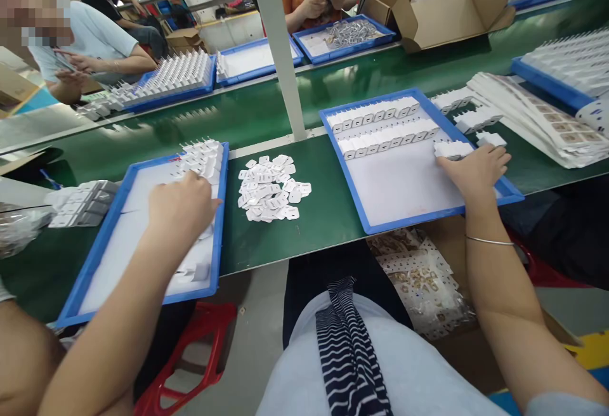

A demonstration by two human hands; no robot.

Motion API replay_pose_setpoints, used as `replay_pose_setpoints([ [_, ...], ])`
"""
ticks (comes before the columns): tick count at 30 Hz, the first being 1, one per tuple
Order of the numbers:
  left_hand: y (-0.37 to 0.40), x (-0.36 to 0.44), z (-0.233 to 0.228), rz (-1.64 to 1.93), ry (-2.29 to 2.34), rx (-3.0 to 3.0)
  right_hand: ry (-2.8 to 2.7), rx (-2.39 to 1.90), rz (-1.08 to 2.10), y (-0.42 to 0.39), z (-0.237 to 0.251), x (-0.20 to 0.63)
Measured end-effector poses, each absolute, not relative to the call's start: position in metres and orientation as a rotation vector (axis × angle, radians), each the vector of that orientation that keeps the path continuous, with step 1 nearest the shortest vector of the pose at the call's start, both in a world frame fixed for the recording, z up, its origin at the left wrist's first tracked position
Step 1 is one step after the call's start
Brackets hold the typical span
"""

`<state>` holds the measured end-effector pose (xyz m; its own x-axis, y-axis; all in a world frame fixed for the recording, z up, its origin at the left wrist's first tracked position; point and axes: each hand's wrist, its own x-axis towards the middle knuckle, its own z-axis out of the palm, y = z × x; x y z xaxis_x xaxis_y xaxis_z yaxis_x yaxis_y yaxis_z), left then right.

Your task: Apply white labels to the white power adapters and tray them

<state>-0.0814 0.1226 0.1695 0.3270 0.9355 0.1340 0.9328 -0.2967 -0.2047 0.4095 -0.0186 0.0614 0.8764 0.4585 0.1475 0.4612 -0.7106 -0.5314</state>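
Two hands work: right hand [476, 172] pinches a white plastic plug block [451, 148] over the right-side blue tray [361, 203] (keep rows flush), left hand [183, 203] rests curled on white parts [202, 156], hold unclear.

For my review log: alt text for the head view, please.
A person's left hand reaches among white parts in a blue tray, while the right hand touches a white part at the edge of a second blue tray. A pile of small white pieces lies between on the green bench.
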Motion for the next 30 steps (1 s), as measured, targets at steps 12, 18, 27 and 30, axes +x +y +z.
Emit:
replay_pose_setpoints([
  [12,0.013,-0.013,0.087,-1.031,-1.092,-2.742,-1.498,-1.845,0.803,-0.044,0.121,0.207],
  [18,0.001,-0.014,0.066,-1.14,-1.18,-2.868,-1.741,-1.886,0.695,-0.039,0.122,0.139],
  [27,-0.009,-0.03,0.069,-1.566,-1.438,-3.346,-1.559,-1.395,1.183,-0.022,0.113,0.177],
  [30,-0.017,-0.028,0.075,-1.617,-1.442,-3.393,-1.516,-1.27,1.37,-0.005,0.106,0.178],
])
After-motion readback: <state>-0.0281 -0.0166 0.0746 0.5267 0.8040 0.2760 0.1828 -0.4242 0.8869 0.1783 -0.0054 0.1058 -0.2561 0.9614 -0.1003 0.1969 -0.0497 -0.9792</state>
